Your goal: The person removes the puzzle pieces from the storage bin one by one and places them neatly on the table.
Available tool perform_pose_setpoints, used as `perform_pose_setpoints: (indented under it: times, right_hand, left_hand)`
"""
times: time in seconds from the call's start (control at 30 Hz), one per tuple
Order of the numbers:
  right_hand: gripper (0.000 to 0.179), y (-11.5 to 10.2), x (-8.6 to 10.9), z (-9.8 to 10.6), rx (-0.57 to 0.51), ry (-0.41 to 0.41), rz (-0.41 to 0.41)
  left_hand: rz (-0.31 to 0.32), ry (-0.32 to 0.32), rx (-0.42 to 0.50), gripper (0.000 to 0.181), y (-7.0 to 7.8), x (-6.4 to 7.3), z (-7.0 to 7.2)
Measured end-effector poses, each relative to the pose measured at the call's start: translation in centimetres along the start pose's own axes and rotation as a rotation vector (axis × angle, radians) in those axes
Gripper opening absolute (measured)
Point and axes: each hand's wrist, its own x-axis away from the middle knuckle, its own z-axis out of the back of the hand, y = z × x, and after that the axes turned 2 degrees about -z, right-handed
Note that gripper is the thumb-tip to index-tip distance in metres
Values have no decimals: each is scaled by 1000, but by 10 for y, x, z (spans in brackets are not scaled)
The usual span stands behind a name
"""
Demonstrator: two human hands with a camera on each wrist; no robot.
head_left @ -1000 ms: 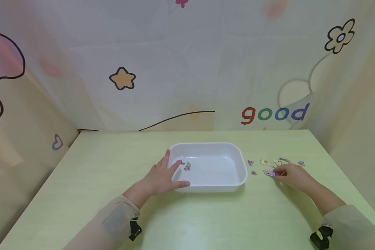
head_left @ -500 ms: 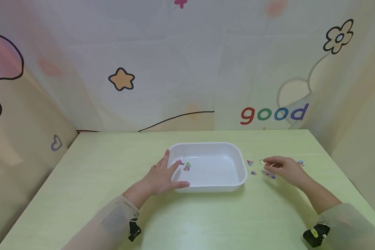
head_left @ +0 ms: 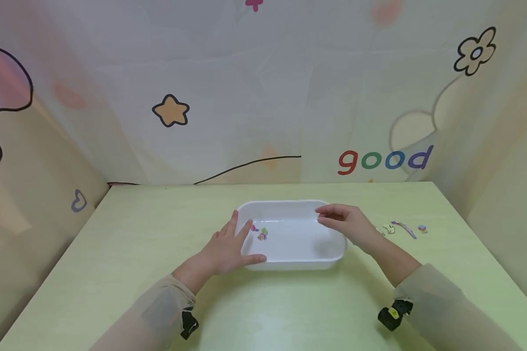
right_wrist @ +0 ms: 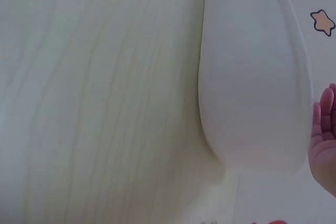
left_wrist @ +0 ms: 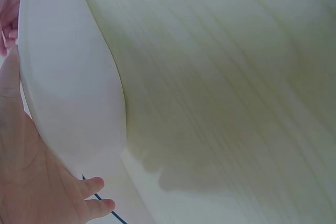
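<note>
My left hand [head_left: 228, 248] rests on the left end of a white plastic tray [head_left: 290, 265], fingers spread and thumb lying over the near rim. In the left wrist view that hand [left_wrist: 37, 171] lies against the tray's end wall. Above the tray's right end hovers my right hand [head_left: 351, 226], thumb and forefinger slightly apart at the tips. Whether anything is between its fingers cannot be seen; the right wrist view shows only part of the hand [right_wrist: 325, 156]. Inside the tray, near my left fingers, lie small colourful cut-out pieces [head_left: 262, 234].
Right of the tray, on the pale green table [head_left: 158, 209], lie a pale yellow piece [head_left: 389, 228], a curved purple strip [head_left: 406, 230] and a small blue-and-red piece [head_left: 422, 228]. My right hand and forearm cover the table beside the tray. A printed curtain [head_left: 246, 122] stands behind.
My right hand has left the pieces on the right and moved left to above the tray. The purple piece it pinched earlier is out of sight. My left hand stays put.
</note>
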Motion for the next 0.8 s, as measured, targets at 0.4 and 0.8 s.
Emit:
perform_pose_setpoints:
  times: [0.4, 0.8]
  right_hand:
    - [34, -13, -42, -64, -1, -116, 86]
    - [28, -15, -63, -86, 27, -171, 125]
  left_hand:
    - [9, -2, 7, 99, 1, 1, 3]
    - [-4, 1, 3, 101, -1, 1, 1]
